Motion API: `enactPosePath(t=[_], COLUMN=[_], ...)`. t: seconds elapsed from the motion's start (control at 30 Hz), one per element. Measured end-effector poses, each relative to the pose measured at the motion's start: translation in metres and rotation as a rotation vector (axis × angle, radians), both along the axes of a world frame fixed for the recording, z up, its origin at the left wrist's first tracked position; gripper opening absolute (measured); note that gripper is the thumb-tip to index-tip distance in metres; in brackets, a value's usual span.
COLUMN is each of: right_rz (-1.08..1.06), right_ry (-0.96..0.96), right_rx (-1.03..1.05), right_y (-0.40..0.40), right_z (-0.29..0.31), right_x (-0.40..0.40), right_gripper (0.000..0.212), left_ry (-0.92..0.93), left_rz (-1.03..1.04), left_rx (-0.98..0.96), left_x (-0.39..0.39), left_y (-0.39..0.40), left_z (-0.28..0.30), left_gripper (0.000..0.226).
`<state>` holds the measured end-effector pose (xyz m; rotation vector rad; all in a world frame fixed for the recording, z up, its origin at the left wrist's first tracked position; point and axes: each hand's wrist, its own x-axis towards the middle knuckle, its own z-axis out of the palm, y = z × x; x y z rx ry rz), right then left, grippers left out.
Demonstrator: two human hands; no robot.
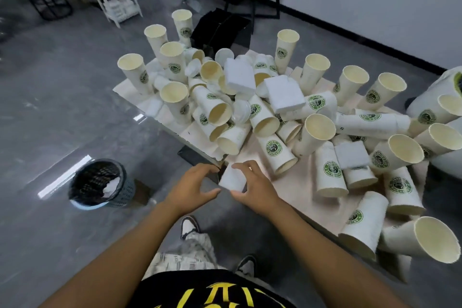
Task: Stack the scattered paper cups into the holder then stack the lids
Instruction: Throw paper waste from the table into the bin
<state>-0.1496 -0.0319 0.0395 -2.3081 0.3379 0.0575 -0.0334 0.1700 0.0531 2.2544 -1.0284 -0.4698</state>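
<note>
While both hands meet at lower centre of the head view, a cup (232,179) is pinched by the right hand (252,186), fingers curled round it; left hand (192,186) fingers are spread beside it, likely steadying. Cups (272,117) lie heaped, cream with green logos, across the table (297,182).

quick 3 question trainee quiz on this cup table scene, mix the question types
1. True or false: both hands are around a white cup at the table's near corner.
2. Multiple choice: the waste bin stands A) on the table B) on the floor left of the table C) on the white shelf.
3. Fill in: the logo on the cups is ____ in colour.

Key
1. True: left hand and right hand flank the white cup at the table corner.
2. B: waste bin.
3. Green, as on this printed cup.
</note>
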Motion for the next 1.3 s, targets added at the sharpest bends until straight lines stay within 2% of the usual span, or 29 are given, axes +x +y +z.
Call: enactPosePath(t=[0.27, 0.53, 0.67, 0.93, 1.13, 1.3], right_rz=[0.178, 0.175, 0.14, 0.114, 0.128, 0.06], right_ry=[-0.009, -0.07, -0.101, -0.101, -0.103, -0.074], right_rx=[-0.003, 0.01, -0.004, 0.038, 0.126, 0.168], right_y=[0.06, 0.127, 0.157, 0.181, 0.174, 0.165], right_z=[0.006, 0.013, 0.016, 0.009, -0.014, -0.042], right_x=[0.095, 0.192, 0.237, 0.301, 0.353, 0.394], right_gripper=[0.072, 0.065, 0.064, 0.064, 0.07, 0.069], left_ry=[0.069, 0.215, 0.293, 0.385, 0.412, 0.428], left_rz=[0.246, 0.404, 0.431, 0.472, 0.552, 0.629], left_rx=[-0.092, -0.262, -0.34, -0.35, -0.333, -0.3], left_x=[0.053, 0.143, 0.189, 0.25, 0.296, 0.338], left_y=[0.074, 0.119, 0.137, 0.151, 0.146, 0.153], left_z=[0.005, 0.013, 0.016, 0.0, -0.015, -0.037], left_gripper=[0.046, 0.033, 0.035, 0.043, 0.044, 0.044])
